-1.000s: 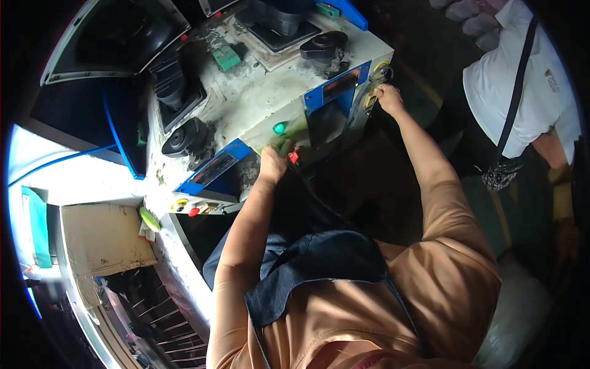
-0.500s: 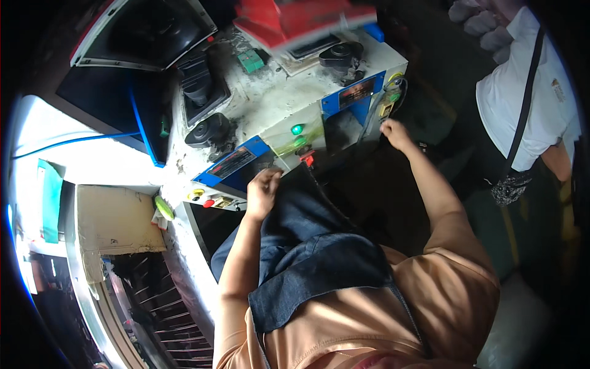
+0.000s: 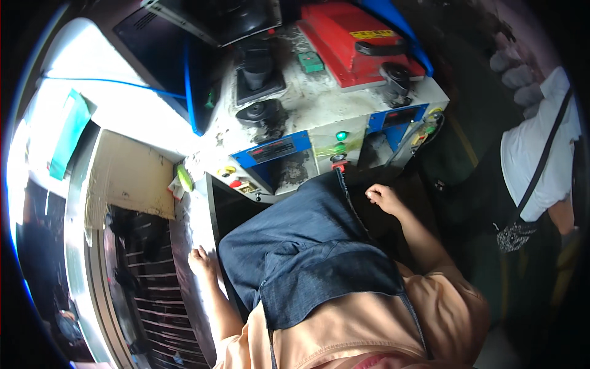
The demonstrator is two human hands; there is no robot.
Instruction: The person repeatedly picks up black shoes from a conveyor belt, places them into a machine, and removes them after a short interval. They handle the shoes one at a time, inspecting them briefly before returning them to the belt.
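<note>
My left hand (image 3: 201,261) is down at my left, by the edge of a pale side ledge (image 3: 198,227), its fingers curled with nothing visible in them. My right hand (image 3: 382,198) hangs in the air to the right of my dark blue apron (image 3: 301,221), fingers loosely closed, apart from the machine. In front of me stands a worn white machine (image 3: 307,114) with two stations. Over the right station a red cover (image 3: 344,52) with a black handle lies lowered. The left station's framed lid (image 3: 221,18) stands raised above a black fixture (image 3: 257,71).
Green lights (image 3: 342,136) and a red switch (image 3: 338,165) are on the machine's front. A red button (image 3: 235,184) sits at its left corner. A small green block (image 3: 310,61) lies on top. A cardboard piece (image 3: 132,172) stands left. Another person in white (image 3: 534,147) is at right.
The red cover has come down onto the right station. My left hand has moved from the machine's front down to the left ledge; my right hand has drawn back from the right-hand controls.
</note>
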